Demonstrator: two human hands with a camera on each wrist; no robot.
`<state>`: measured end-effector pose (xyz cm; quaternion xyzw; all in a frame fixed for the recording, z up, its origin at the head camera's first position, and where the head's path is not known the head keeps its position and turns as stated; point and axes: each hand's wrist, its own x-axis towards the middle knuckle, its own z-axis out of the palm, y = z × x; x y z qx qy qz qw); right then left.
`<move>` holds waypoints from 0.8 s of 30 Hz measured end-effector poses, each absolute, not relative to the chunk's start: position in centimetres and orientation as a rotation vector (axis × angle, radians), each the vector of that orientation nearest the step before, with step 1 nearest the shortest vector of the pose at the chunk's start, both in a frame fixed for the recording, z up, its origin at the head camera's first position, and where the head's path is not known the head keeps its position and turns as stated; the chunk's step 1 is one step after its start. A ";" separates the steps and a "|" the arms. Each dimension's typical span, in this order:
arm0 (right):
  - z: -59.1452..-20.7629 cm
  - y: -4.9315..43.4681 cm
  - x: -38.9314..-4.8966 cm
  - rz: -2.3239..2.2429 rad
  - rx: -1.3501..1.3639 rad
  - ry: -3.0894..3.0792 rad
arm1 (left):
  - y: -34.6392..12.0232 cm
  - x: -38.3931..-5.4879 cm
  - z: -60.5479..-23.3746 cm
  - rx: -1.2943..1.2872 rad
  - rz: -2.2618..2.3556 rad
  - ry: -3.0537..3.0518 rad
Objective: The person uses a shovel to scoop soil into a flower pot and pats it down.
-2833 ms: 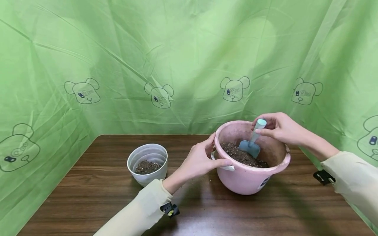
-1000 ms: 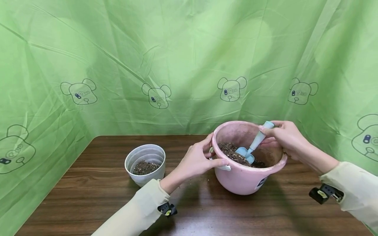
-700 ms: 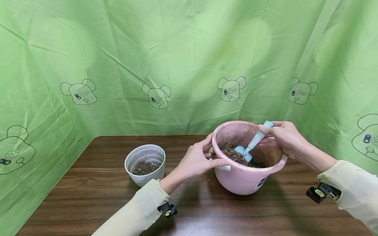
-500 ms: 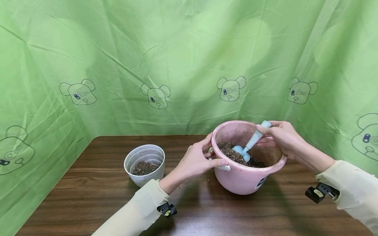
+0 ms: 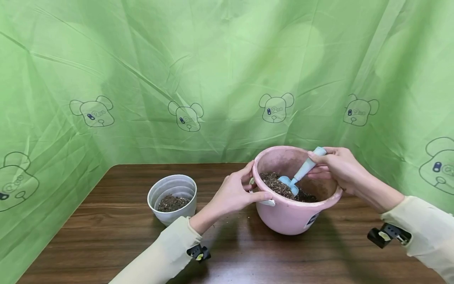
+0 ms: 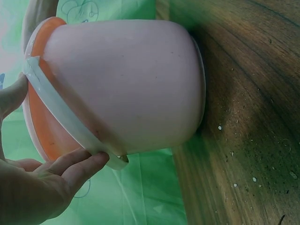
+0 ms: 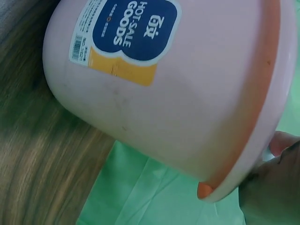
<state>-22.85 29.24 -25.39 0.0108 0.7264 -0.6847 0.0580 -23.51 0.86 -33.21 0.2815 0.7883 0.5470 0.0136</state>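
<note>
A pink bucket (image 5: 283,219) with dark soil (image 5: 273,182) in it stands right of the table's middle. My left hand (image 5: 234,193) grips its left rim, thumb toward me and fingers behind. In the left wrist view, fingertips (image 6: 96,161) touch the bucket's white carrying handle (image 6: 65,112). At the bucket's right side, my right hand (image 5: 342,167) holds a light blue hand trowel (image 5: 304,170) by its grip. The trowel slants down to the left, its blade partly sunk in the soil. In the right wrist view the bucket wall (image 7: 197,103) hides the trowel blade.
Left of the bucket stands a white plant pot (image 5: 172,217) with some soil (image 5: 173,203) in it. Small crumbs lie on the brown wooden table (image 5: 117,232). A green cloth (image 5: 227,71) printed with bear heads surrounds the table's back and sides.
The trowel has gone from nearly upright to slanting, its grip swung right and its blade pushed into the soil. Lately the blade has crept slightly left. My left hand keeps its hold.
</note>
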 end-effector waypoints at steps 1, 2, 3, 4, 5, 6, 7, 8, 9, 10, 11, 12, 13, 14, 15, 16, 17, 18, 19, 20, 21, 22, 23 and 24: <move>-25.3 29.3 -22.8 -2.074 0.036 2.198 | 0.8 -23.5 -33.2 0.877 1.703 2.455; -25.3 29.3 -22.8 -2.073 0.039 2.193 | 0.8 -23.5 -33.2 0.878 1.703 2.455; -25.2 29.4 -22.8 -2.074 0.041 2.186 | 0.8 -23.6 -33.2 0.883 1.705 2.453; -25.2 29.4 -22.8 -2.076 0.043 2.180 | 0.8 -23.6 -33.2 0.883 1.708 2.451; -25.1 29.4 -22.9 -2.071 0.041 2.179 | 0.9 -23.6 -33.2 0.885 1.713 2.446; -25.1 29.4 -22.9 -2.068 0.040 2.176 | 0.9 -23.6 -33.1 0.884 1.717 2.443; -25.1 29.4 -23.0 -2.063 0.037 2.175 | 0.9 -23.6 -33.1 0.882 1.721 2.437; -25.0 29.3 -23.0 -2.056 0.031 2.175 | 0.9 -23.6 -33.0 0.883 1.723 2.437; -25.0 29.3 -23.0 -2.050 0.032 2.174 | 0.9 -23.5 -32.9 0.877 1.726 2.432; -25.0 29.4 -23.1 -2.044 0.028 2.175 | 0.9 -23.3 -32.7 0.871 1.732 2.426; -25.0 29.4 -23.1 -2.040 0.029 2.174 | 0.9 -23.1 -32.4 0.866 1.734 2.423; -24.9 29.5 -23.1 -2.039 0.030 2.170 | 0.8 -22.8 -32.0 0.858 1.734 2.422; -24.9 29.6 -23.1 -2.042 0.031 2.164 | 0.8 -22.5 -31.7 0.853 1.732 2.422; -24.9 29.6 -23.2 -2.040 0.034 2.159 | 0.7 -22.2 -31.3 0.848 1.729 2.422; -24.9 29.6 -23.2 -2.042 0.036 2.154 | 0.7 -21.9 -30.9 0.844 1.729 2.416; -25.0 29.7 -23.2 -2.044 0.029 2.147 | 0.6 -21.6 -30.5 0.843 1.728 2.412; -25.0 29.7 -23.3 -2.046 0.027 2.142 | 0.6 -21.3 -30.1 0.839 1.726 2.412; -25.0 29.7 -23.3 -2.046 0.023 2.137 | 0.5 -21.1 -29.9 0.837 1.726 2.407; -25.0 29.7 -23.4 -2.043 0.021 2.135 | 0.5 -21.0 -29.7 0.837 1.724 2.406; -25.0 29.7 -23.4 -2.033 0.016 2.139 | 0.5 -20.9 -29.6 0.835 1.723 2.404; -25.1 29.7 -23.4 -2.028 0.010 2.137 | 0.5 -20.9 -29.5 0.834 1.724 2.402; -25.1 29.8 -23.5 -2.022 0.011 2.136 | 0.5 -20.9 -29.6 0.834 1.728 2.400; -25.1 29.8 -23.5 -2.014 0.015 2.136 | 0.5 -20.9 -29.6 0.832 1.727 2.402; -25.1 29.9 -23.5 -2.007 0.020 2.137 | 0.4 -20.9 -29.7 0.833 1.727 2.401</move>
